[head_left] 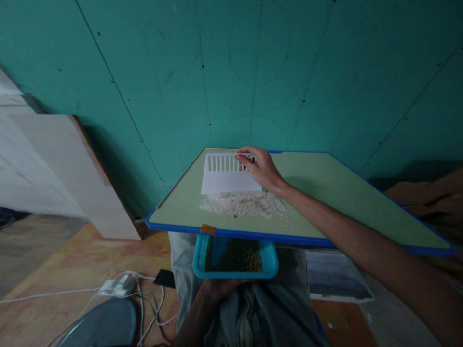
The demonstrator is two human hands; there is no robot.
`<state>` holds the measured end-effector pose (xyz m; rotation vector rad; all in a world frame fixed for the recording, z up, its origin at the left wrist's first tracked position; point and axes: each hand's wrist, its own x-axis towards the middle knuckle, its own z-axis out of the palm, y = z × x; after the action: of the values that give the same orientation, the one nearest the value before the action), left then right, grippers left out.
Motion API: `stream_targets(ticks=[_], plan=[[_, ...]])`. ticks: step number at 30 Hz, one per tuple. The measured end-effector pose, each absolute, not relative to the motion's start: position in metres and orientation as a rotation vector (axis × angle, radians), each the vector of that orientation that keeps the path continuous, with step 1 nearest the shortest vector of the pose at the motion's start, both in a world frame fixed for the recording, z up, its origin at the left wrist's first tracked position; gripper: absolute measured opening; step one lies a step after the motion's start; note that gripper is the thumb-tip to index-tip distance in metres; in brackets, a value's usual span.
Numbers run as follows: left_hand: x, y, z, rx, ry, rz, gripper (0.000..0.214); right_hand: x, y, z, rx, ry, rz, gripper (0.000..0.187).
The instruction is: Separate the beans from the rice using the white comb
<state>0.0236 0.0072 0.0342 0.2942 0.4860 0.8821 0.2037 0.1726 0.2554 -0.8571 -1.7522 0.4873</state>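
White plastic makes up the flat scraper (226, 176) that our right hand (261, 168) holds by its top edge, where the slots are. Our fingers (246, 159) are closed on it in a pinch. It rests on the green board (325, 193), just behind the pile of rice (246, 205), which has a few yellow bits in it. We think the scraper is light, thin and a bit bendy, so the top near the slots is the best place to hold it. The rice is loose and can roll and spill. Our left hand (220, 286) is under the blue tub (269, 262) of beans (238, 255) at the board's near edge. We cannot tell if its fingers are closed.
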Motion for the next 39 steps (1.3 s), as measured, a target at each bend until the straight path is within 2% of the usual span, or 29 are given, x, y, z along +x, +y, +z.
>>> stream_targets(ticks=[15, 23, 29, 39], plan=[[0.026, 0.004, 0.049, 0.256, 0.427, 0.875, 0.068, 0.198, 0.156, 0.263, -0.850, -1.783, 0.412, 0.022], [0.024, 0.005, 0.040, 0.269, 0.474, 0.891, 0.072, 0.195, 0.145, 0.266, -0.832, -1.772, 0.399, 0.020], [0.023, 0.006, 0.030, 0.276, 0.443, 0.891, 0.061, 0.193, 0.140, 0.268, -0.815, -1.758, 0.380, 0.019], [0.022, 0.008, 0.028, 0.260, 0.458, 0.894, 0.063, 0.193, 0.139, 0.268, -0.830, -1.712, 0.364, 0.020]])
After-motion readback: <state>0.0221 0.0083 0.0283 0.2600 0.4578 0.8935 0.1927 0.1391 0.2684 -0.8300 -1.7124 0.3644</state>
